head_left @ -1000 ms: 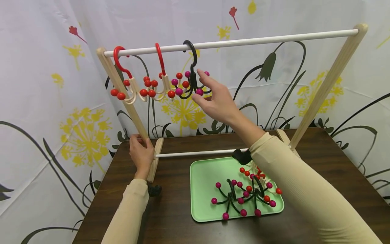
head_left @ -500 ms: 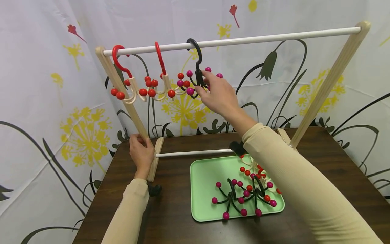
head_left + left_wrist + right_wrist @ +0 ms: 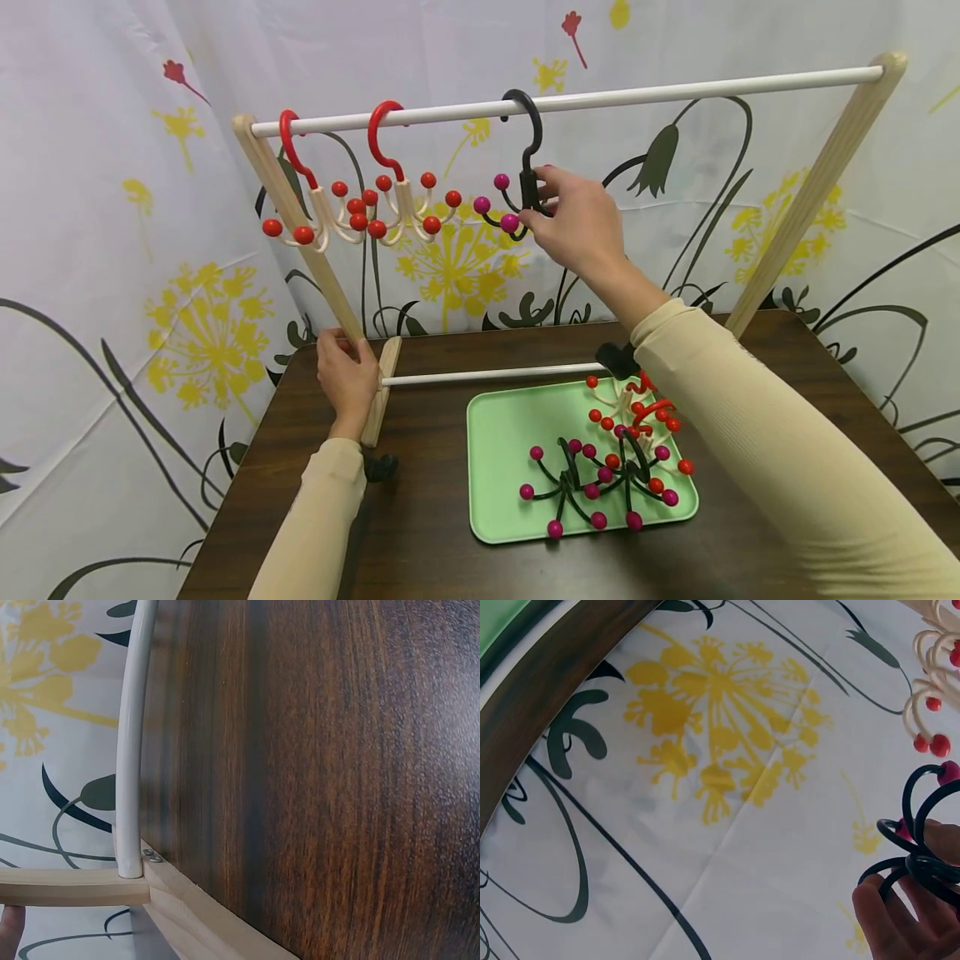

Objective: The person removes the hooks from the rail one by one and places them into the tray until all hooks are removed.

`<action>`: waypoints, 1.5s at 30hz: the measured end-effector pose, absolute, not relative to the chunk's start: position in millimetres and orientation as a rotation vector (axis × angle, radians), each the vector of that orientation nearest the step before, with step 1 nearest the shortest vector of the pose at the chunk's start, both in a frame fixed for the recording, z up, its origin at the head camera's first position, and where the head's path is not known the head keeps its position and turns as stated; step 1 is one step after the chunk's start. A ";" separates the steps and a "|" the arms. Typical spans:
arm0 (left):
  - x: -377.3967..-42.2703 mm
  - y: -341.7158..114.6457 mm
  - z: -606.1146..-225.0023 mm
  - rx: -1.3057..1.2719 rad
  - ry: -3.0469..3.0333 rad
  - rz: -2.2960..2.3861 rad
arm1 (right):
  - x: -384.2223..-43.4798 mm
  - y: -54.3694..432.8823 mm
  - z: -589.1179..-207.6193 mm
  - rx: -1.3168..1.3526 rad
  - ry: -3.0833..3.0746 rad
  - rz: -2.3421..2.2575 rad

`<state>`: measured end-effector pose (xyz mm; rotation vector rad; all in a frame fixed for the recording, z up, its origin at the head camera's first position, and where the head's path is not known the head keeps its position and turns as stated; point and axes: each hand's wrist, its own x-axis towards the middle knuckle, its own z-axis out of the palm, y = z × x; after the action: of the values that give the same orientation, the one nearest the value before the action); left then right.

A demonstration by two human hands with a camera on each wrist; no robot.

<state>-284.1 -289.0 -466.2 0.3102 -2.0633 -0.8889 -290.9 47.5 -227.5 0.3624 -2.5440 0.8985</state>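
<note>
A wooden rack with a white top rail (image 3: 675,92) stands on the table. My right hand (image 3: 583,218) pinches the stem of a black hook hanger (image 3: 528,185) with magenta ball tips, its hook over the rail. The fingers hide some of its arms; in the right wrist view its black arms (image 3: 926,866) show among the fingertips. Two cream hangers with red hooks and red balls, one at the far left (image 3: 321,204) and one beside it (image 3: 405,200), hang from the same rail. My left hand (image 3: 347,379) grips the rack's left upright (image 3: 318,262) low down.
A light green tray (image 3: 495,417) lies under the rack, its right half holding black hangers (image 3: 566,479) and cream-and-red hangers (image 3: 622,400). A lower white bar (image 3: 487,377) joins the rack's feet behind it. A patterned curtain (image 3: 465,42) hangs behind the dark wooden table (image 3: 420,525).
My right hand has closed on the black hanger's stem and slid it right along the rail, away from the red-hooked hangers, which have turned. My left hand has stayed on the upright.
</note>
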 end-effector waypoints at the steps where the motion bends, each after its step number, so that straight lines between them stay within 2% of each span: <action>1: -284.5 -288.9 -466.1 0.309 -2.063 -0.891 | -290.9 50.4 -226.9 0.360 -2.537 0.904; 14: -285.4 -289.6 -468.6 0.298 -2.047 -0.885 | -290.1 68.5 -216.3 0.374 -2.430 1.010; 27: -287.7 -290.4 -467.6 0.314 -2.050 -0.882 | -273.4 91.7 -196.4 0.449 -2.384 1.129; 34: -288.1 -290.3 -467.1 0.317 -2.056 -0.886 | -264.4 100.6 -219.4 0.543 -2.474 1.076; 45: -293.0 -288.0 -466.4 0.316 -2.059 -0.897 | -257.9 100.7 -290.4 0.748 -2.845 1.054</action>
<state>-293.0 -288.0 -466.4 0.3161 -2.0588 -0.8972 -257.9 100.7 -290.4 0.7480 -2.8449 1.0536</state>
